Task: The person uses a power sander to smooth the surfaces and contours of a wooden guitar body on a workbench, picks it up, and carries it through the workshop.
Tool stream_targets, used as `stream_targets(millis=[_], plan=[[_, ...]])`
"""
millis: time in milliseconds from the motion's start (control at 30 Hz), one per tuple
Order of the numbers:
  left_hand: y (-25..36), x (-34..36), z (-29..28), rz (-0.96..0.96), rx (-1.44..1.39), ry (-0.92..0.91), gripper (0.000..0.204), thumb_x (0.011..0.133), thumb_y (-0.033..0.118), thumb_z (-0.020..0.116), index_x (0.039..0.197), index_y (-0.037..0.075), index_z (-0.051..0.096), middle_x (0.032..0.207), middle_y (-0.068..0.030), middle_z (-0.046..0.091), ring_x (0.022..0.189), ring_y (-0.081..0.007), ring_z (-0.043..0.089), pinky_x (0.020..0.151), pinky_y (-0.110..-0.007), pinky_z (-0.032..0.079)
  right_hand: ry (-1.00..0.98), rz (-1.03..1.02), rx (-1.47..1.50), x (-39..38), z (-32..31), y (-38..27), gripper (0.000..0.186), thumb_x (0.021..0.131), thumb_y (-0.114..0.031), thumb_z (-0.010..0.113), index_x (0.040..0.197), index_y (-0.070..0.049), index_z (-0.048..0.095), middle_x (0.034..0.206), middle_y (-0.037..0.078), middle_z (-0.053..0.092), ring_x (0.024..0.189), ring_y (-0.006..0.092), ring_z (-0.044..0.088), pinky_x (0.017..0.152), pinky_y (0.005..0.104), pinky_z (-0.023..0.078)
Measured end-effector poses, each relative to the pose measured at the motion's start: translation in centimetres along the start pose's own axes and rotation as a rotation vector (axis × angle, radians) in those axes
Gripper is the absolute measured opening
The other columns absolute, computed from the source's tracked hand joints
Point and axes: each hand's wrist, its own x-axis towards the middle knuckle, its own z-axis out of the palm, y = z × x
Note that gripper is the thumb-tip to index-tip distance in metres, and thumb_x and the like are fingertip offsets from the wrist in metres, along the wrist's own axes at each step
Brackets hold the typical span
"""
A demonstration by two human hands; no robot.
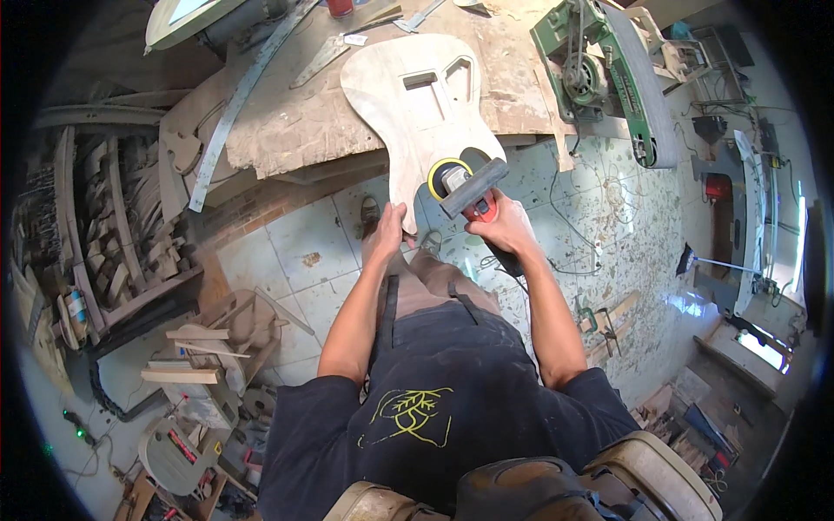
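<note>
A pale wooden electric guitar body (382, 95) with routed cavities lies on the workbench, its narrower end jutting past the front edge toward me. My left hand (391, 231) is closed around the tip of its near left horn. In my right hand (506, 231) is a red-and-black angle grinder (479, 208), gripped by its body, with a cord hanging below. The grinder's yellow-rimmed round disc (438, 174) is over the near part of the guitar body; whether it touches the wood I cannot tell. A grey bar (473, 187) crosses over the tool's head.
The worn workbench (287, 130) holds a long metal ruler (239, 117) at left and a caliper (420, 16) at the back. A green belt sander (599, 78) stands at right. Wood offcuts fill a rack (122, 226) on the left. Cables cross the dusty tiled floor (573, 217).
</note>
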Motion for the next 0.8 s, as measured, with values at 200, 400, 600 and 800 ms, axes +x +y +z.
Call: stream_targets(millis=[200,400,600,800], plan=[[-0.6,0.2,-0.3,0.005,-0.033,0.014,0.049,0.104,0.048,0.042,0.12,0.002,0.05,0.089,-0.0154,0.067,0.061,-0.024,0.067,0.047,-0.032,0.054,-0.058,0.007,0.001,0.2,0.0,-1.7,0.069,0.064,-0.042,0.079,0.113,0.003,0.062,0.102,0.028,0.072,0.1,0.0447,0.069,0.088,0.0481,0.054],[-0.5,0.2,-0.1,-0.024,-0.087,0.0,0.056,0.102,0.047,0.048,0.124,-0.004,0.049,0.086,-0.0157,0.067,0.049,-0.024,0.063,0.048,-0.034,0.053,-0.013,0.044,-0.014,-0.4,0.4,0.0,0.069,0.064,-0.042,0.079,0.114,0.002,0.062,0.103,0.028,0.071,0.1,0.045,0.069,0.089,0.0481,0.054],[0.1,0.3,-0.2,0.027,-0.105,0.017,0.049,0.104,0.045,0.045,0.118,-0.002,0.05,0.079,-0.0161,0.067,0.049,-0.0232,0.062,0.048,-0.033,0.053,0.025,0.13,0.032,-5.2,-0.6,3.8,0.068,0.062,-0.039,0.081,0.113,0.002,0.062,0.1,0.026,0.072,0.098,0.0441,0.069,0.089,0.0463,0.054],[5.9,-1.7,-2.0,0.066,-0.14,-0.041,0.06,0.105,0.056,0.04,0.107,-0.001,0.058,0.066,-0.0119,0.062,0.049,-0.0214,0.059,0.06,-0.036,0.058,0.199,0.256,0.517,-11.3,-1.2,8.5,0.051,0.067,-0.02,0.084,0.108,0.0,0.063,0.087,0.01,0.069,0.066,0.0167,0.065,0.06,0.0326,0.053]])
